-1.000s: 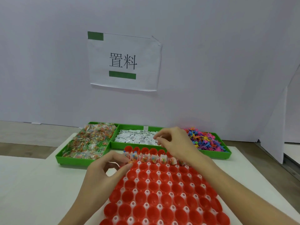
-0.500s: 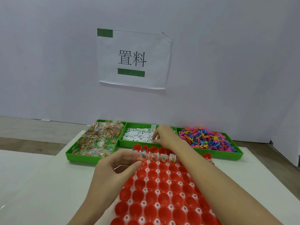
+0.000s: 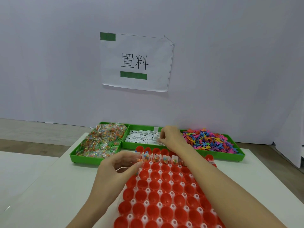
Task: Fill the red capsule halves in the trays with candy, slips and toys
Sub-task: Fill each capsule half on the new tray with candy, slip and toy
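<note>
- A white desk (image 3: 41, 186) stands before a plain wall with a paper sign (image 3: 136, 62).
- The red capsule halves (image 3: 166, 191) sit in a tray in front of you; only the far row holds candy bags (image 3: 155, 157), the rest look empty.
- Your left hand (image 3: 118, 168) pinches one small candy bag at the tray's far left edge.
- Your right hand (image 3: 171, 137) has moved from above the tray to the slips (image 3: 141, 139) in the middle green bin (image 3: 131, 146); its fingers (image 3: 162, 134) curl narrow, seemingly pinching a slip.
- I judge the slip step is starting; the toys (image 3: 210, 141) wait at the right.
</note>
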Tool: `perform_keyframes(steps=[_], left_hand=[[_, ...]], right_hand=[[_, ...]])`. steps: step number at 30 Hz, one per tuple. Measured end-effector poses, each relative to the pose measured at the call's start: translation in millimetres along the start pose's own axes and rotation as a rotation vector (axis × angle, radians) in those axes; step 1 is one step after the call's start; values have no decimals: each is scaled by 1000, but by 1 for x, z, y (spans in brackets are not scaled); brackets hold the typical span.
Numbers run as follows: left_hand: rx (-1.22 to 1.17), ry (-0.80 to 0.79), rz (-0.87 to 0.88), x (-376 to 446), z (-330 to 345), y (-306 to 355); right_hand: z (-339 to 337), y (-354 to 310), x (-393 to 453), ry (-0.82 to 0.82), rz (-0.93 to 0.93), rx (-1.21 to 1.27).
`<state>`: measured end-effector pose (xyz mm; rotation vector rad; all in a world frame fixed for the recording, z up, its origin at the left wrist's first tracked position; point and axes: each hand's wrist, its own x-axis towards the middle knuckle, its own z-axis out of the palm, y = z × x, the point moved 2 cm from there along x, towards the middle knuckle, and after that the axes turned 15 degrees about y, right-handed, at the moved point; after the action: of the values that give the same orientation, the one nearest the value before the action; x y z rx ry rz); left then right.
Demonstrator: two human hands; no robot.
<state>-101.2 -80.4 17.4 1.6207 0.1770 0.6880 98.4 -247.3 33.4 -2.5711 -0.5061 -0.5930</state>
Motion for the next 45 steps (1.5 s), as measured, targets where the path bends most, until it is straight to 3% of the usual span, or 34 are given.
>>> perform_keyframes(steps=[5,10,17,24,33,37,39,45], left_hand=[[-59,-12,-75,-1,-4,5],[-127,-71,-126,-7,-3,14],[-117,-194,-95,-33,14,25],[-121,-209,-69,-42,18,31],[-101,-290,-128,-40,19,24],[-112,-281,-133,-36,17,21],[-130,-261,-148,-33,15,19],[-180,-207,-178,-29,14,19]], right_hand=[[-29,1,-16,75,69,161],[-75,-3,-72,179,216,491],[-107,-26,-170,147,236,684],[-103,-39,-193,49,170,707],[-107,-41,-194,-12,178,675],[-116,-39,-191,-134,220,623],[-123,-28,-177,-150,253,508],[-130,44,-84,35,221,34]])
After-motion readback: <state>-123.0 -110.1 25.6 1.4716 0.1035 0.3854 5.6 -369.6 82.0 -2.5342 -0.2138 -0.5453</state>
